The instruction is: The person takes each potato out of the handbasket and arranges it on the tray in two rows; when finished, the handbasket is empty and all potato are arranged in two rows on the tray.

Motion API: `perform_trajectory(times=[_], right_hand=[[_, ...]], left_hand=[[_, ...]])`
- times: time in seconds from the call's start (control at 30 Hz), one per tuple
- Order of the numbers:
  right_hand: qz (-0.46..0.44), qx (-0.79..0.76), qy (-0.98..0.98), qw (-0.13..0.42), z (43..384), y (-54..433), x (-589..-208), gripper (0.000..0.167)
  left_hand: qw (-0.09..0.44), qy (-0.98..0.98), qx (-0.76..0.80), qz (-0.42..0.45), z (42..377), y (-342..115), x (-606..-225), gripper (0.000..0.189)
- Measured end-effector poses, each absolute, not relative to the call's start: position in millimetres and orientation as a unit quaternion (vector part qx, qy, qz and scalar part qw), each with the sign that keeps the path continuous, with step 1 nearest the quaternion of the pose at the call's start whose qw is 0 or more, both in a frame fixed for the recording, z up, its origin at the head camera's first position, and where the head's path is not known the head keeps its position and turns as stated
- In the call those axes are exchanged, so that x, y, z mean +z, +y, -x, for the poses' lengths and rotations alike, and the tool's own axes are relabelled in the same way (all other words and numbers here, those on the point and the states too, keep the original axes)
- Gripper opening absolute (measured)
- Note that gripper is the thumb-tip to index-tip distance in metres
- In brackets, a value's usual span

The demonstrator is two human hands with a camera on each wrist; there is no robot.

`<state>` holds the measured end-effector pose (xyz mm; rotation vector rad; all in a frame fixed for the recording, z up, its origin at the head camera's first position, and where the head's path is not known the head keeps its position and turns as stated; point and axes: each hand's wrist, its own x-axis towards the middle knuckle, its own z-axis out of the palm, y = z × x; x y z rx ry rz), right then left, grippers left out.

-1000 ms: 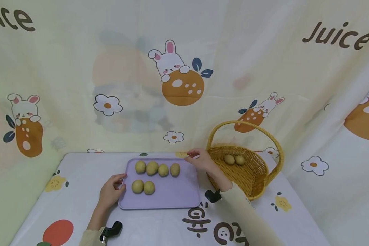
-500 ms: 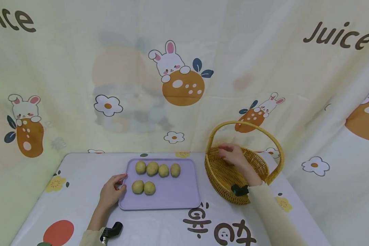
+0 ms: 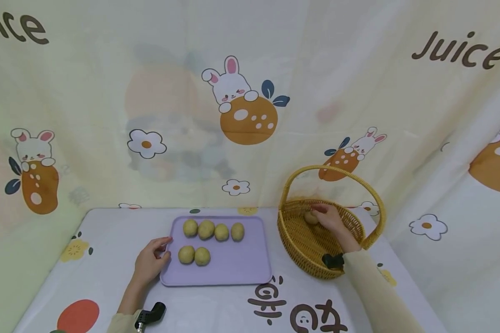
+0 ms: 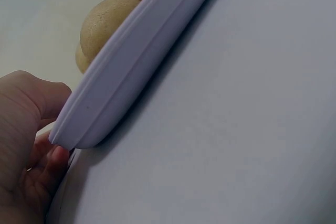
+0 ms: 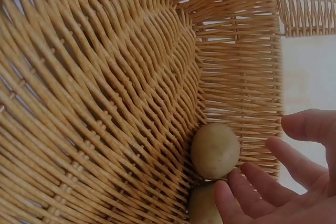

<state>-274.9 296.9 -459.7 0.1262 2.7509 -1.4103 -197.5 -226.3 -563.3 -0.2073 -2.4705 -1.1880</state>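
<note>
My left hand [image 3: 149, 261] holds the left edge of a lilac tray [image 3: 237, 268]; in the left wrist view the thumb lies at the rim and the fingers are by the tray's corner. Several potatoes [image 3: 206, 229] sit on the tray in two rows. Inside a wicker basket [image 3: 304, 249] at the right is my right hand [image 3: 330, 217], its fingers spread and close to the potatoes there. In the right wrist view one potato [image 5: 215, 150] shows whole, and another potato [image 5: 203, 205] is partly hidden by the fingertips; whether they touch is unclear.
The basket's tall handle [image 3: 289, 178] arches over its opening. A printed cloth [image 3: 108, 240] covers the table, and a printed curtain [image 3: 183, 92] hangs behind it. A black wrist camera [image 3: 152, 314] sits on the left sleeve.
My right hand has moved rightward from the tray's far right corner into the basket, then slightly further right towards the potatoes there. The left hand and the tray have stayed in place.
</note>
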Motion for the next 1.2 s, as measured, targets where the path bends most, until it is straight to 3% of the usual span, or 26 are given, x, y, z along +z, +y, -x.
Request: perform_trajectory(times=[0.23,0.77,1.2], right_hand=[[-0.030,-0.449,0.892,0.044,271.5,297.0,-461.8,0.043],[-0.053,-0.485,0.860,0.151,270.7,302.0,-467.9,0.051],[-0.017,-0.528,0.828,0.187,271.2,301.4,-465.4,0.038]], left_hand=[[0.179,-0.887,-0.421,0.070,197.4,-225.8,-561.8,0.040],[0.178,-0.880,-0.434,0.070,196.9,-225.8,-559.6,0.041],[0.178,-0.880,-0.436,0.064,198.3,-226.8,-563.3,0.041]])
